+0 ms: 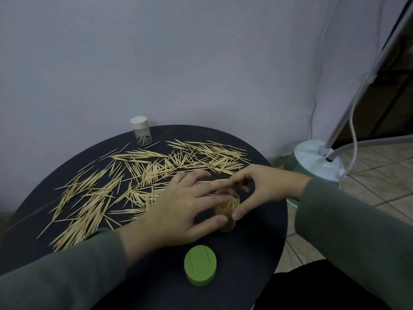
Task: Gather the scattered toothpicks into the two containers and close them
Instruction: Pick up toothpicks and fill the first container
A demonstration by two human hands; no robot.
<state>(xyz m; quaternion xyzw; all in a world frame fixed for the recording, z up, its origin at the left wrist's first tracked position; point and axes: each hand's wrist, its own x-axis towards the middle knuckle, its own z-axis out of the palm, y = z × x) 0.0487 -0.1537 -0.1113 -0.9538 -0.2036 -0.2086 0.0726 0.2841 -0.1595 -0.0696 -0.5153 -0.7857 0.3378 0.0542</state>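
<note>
Both hands meet around the open clear container [226,211], which stands upright near the right front of the round black table [257,249], its mouth facing up and toothpicks packed inside. The left hand [185,211] and the right hand [261,186] each curl thumb and fingers round it. Scattered toothpicks [143,175] lie flat, mostly fanning leftward. The green lid [200,267] lies nearer; the white-capped container [140,130] stands at the far edge.

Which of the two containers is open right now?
The clear container between both hands, its green lid lying on the table in front. The far container by the wall wears its white cap.
</note>
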